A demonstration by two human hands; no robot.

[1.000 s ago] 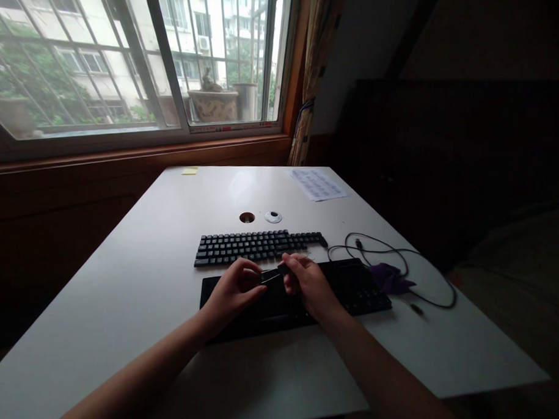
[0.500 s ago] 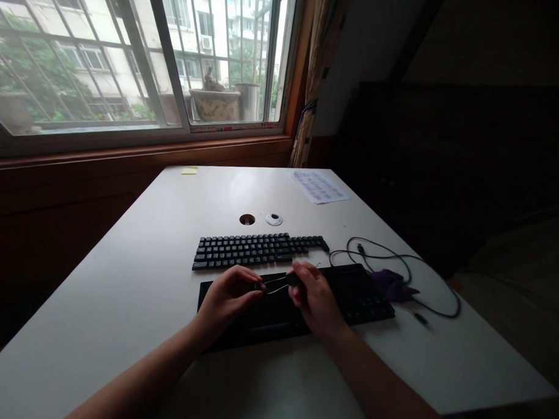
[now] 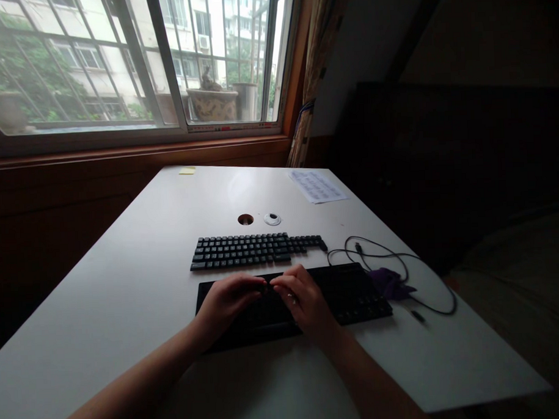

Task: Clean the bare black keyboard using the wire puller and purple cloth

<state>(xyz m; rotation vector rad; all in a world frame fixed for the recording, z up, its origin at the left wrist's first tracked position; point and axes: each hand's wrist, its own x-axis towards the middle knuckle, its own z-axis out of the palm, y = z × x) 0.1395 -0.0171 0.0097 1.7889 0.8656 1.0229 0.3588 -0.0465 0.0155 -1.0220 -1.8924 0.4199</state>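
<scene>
My left hand (image 3: 230, 300) is closed in a pinch on a small dark keycap (image 3: 264, 287), mostly hidden by the fingertips. Facing it, my right hand (image 3: 303, 297) has its thumb and forefinger brought together close to the keycap. A bit of the wire keycap puller (image 3: 292, 299) glints among the curled right fingers; its handle is hidden. Both hands are above the black keyboard (image 3: 351, 292), which lies slightly tilted on the white desk. Beyond it, loose black keycaps (image 3: 239, 250) lie in keyboard-like rows, with a stepped right end.
A black cable (image 3: 448, 310) loops over the right side of the desk (image 3: 124, 239), around a purple cloth-like thing (image 3: 390, 284). Farther back are a round cable hole (image 3: 245, 219), a white ring cover (image 3: 273, 219), printed sheets (image 3: 318, 186) and a yellow note (image 3: 187, 170).
The puller's wires, stretched between my hands before, are now folded into my right hand. My right fingertips have moved left to the keycap in my left hand.
</scene>
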